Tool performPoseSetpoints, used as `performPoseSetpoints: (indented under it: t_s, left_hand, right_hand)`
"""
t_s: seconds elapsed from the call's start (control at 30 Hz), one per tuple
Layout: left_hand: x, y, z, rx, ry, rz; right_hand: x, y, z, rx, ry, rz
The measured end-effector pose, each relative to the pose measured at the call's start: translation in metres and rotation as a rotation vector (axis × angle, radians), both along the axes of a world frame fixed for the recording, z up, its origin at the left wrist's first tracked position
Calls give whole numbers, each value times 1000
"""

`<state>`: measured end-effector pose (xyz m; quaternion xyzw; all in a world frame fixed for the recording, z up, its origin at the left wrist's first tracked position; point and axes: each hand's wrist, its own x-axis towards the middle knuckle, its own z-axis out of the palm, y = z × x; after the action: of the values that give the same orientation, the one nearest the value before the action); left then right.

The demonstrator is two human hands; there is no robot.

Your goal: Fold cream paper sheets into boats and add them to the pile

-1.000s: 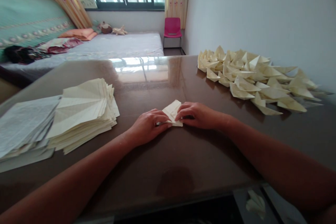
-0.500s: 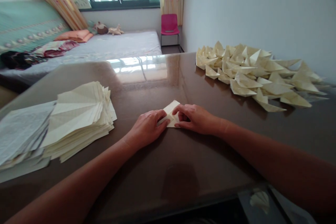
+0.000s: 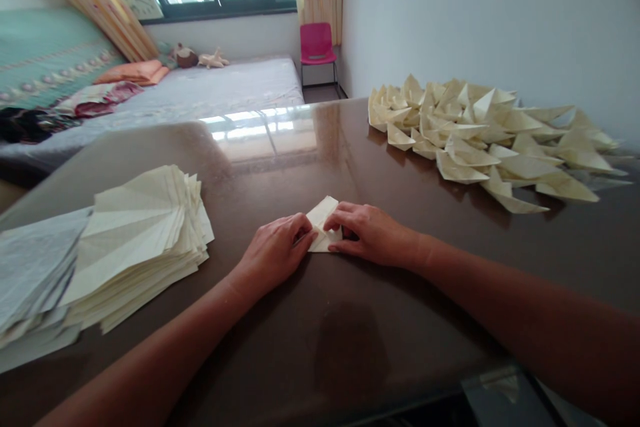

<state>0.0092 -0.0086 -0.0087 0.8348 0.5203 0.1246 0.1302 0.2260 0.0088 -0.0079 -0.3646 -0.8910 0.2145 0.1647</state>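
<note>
A small folded sheet of cream paper (image 3: 323, 212) lies on the brown table in front of me. My left hand (image 3: 279, 245) pinches its left edge, thumb and fingers bent together. On its right side my right hand (image 3: 366, 232) has curled fingers and thumb closed on the paper, covering that part of it. To my left is a thick stack of creased cream sheets (image 3: 135, 233). At the far right stands a crowd of folded paper boats (image 3: 465, 127), several of them leaning on one another.
The glossy brown table (image 3: 270, 187) reflects the window. Grey printed sheets (image 3: 40, 267) lie partly under the cream stack at the left. A white wall (image 3: 475, 13) rises behind the boats. Beyond the table are a bed (image 3: 240, 83) and a pink chair (image 3: 317, 44).
The view has shifted slightly, so the stack appears lower and further left. Both hands stay on the folded paper; the right fingers have moved slightly over it.
</note>
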Motion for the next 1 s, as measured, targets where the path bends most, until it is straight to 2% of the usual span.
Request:
performPoseSetpoints:
  t_s: [0.43,0.57,0.67,0.8,0.9,1.0]
  left_hand:
    - [2,-1,-1,14,-44,47]
    - [1,-2,-6,54,-40,42]
    - [-3,0,-10,170,-42,-23]
    - [-7,-2,-7,351,-19,-193]
    - [-6,-11,-3,391,43,-314]
    - [-2,-22,-3,420,146,-324]
  right_hand:
    - [0,-1,2,25,-4,16]
    - [1,-2,5,47,-26,64]
    - [0,-5,10,118,-130,74]
    - [-3,-10,15,220,-261,75]
    - [-4,-13,16,265,-308,86]
    - [-3,-12,17,273,-314,99]
